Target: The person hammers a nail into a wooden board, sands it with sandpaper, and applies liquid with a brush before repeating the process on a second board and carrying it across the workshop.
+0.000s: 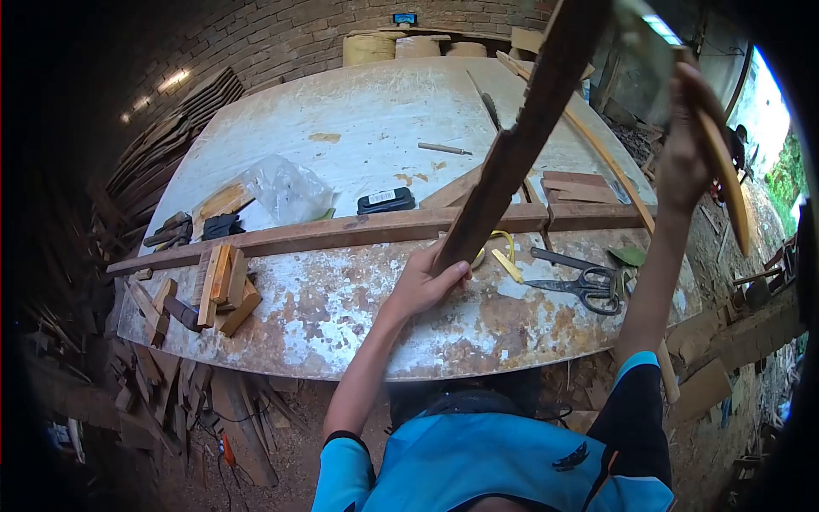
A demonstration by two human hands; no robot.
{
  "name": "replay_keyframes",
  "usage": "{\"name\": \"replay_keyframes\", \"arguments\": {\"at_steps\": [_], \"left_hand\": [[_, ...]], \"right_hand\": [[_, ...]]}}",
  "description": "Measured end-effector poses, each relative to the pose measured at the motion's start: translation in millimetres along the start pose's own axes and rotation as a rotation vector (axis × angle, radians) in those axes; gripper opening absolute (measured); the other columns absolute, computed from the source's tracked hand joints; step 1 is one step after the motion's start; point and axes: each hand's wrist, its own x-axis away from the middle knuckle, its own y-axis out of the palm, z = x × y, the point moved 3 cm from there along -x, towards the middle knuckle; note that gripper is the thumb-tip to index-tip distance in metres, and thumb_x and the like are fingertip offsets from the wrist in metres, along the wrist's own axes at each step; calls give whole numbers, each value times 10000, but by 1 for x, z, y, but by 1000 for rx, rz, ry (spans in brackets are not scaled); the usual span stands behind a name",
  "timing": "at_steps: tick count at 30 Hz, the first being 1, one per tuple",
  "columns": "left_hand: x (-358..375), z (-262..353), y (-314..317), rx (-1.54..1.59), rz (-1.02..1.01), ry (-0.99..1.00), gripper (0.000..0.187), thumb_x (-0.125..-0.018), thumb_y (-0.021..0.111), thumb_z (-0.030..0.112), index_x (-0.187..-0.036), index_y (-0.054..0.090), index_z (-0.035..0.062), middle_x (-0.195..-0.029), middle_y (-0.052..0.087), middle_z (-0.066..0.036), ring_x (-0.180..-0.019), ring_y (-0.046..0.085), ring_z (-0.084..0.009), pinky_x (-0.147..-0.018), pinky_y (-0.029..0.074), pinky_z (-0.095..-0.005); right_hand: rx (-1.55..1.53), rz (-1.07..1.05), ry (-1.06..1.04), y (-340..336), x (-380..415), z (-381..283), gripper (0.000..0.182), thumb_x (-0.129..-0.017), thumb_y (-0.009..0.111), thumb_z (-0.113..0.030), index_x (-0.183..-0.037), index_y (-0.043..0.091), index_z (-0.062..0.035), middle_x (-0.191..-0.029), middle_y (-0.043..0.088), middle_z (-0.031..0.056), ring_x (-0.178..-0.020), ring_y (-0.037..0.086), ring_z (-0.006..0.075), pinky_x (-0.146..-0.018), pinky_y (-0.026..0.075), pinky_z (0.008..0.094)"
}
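My left hand (431,282) is wrapped round the lower end of a long dark wooden plank (520,136), which rises tilted to the upper right above the table. Raised at the right, my right hand (682,158) grips a curved wooden piece (725,171), perhaps a tool handle; its upper part is blurred. Beneath the plank, a yellow tape (509,264) and black scissors (589,286) lie on the worn table (384,333). A long wooden beam (341,229) runs across the table behind my left hand.
Small wooden blocks (223,290) are stacked at the left. Behind the beam lie a plastic bag (286,188), a black case (386,200) and a chisel-like tool (444,148). Flat boards (580,188) and a long thin strip (610,162) lie at the right. Scrap wood (243,427) covers the floor.
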Motion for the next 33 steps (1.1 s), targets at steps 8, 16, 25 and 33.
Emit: {"name": "replay_keyframes", "arguments": {"at_steps": [8,16,25,33], "left_hand": [[5,-6,-7,-40,80,108,395,-823,657,209,-1125,521,-6,-888,624,-55,-772,601,-101,-685,491,-256],[7,-11,-13,111,8,74,749,-737,647,610,-1131,527,-16,-942,618,-98,-825,609,-161,-728,502,-298],[16,-7,-6,74,157,51,718,-946,296,589,-1087,594,-49,-887,645,-109,-791,620,-158,-704,498,-289],[8,-12,-18,-153,210,228,654,-973,290,524,-1101,580,-48,-861,659,-106,-749,626,-157,-685,506,-291]], "right_hand": [[-290,-1106,-37,42,151,-57,261,-768,608,-113,-1010,678,-181,-1208,614,65,-1103,591,284,-950,477,366],[-312,-551,-143,11,60,-43,133,-800,653,-108,-930,677,-120,-1240,563,211,-1137,569,332,-927,489,418],[-460,-849,0,53,163,-48,176,-763,633,-146,-915,718,-174,-1195,622,76,-1156,547,311,-994,418,454],[-672,-907,133,40,158,-59,271,-895,521,-268,-900,690,-56,-1169,620,167,-1138,568,335,-983,430,484]]}}
